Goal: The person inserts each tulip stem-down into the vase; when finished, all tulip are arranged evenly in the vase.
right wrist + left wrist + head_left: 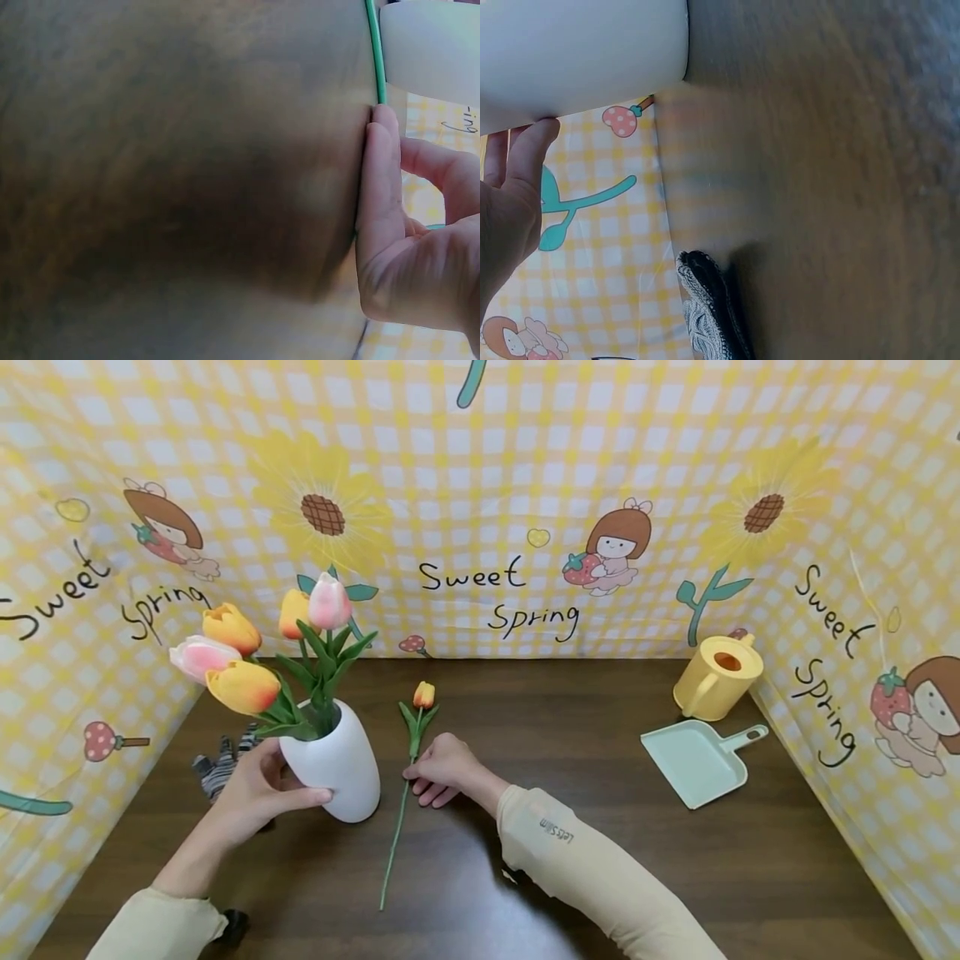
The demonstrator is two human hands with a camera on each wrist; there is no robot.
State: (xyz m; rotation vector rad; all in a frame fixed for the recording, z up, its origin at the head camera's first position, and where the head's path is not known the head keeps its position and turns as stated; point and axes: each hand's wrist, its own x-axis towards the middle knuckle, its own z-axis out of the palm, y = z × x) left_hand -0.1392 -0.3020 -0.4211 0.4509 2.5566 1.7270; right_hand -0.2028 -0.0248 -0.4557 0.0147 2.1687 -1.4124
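A white vase [333, 777] stands on the table at left, with several orange and pink artificial tulips [243, 685] in its mouth. My left hand [255, 789] grips the vase from its left side, thumb across the front and other fingers partly hidden behind it. In the left wrist view, fingers of the left hand [517, 180] touch the vase wall [585, 52]. Just right of the vase lies a single orange tulip [423, 695], bloom pointing away. My right hand [446, 770] pinches its green stem [394, 852] below the leaves. The right wrist view shows that stem [376, 52] running past the fingertips.
Behind my left hand is a grey-and-black striped cloth item [217, 768]. To the far right are a yellow watering can [708, 685] and a pale green dustpan [697, 764]. A checked yellow cloth [480, 485] walls the dark wooden table [570, 743] on three sides.
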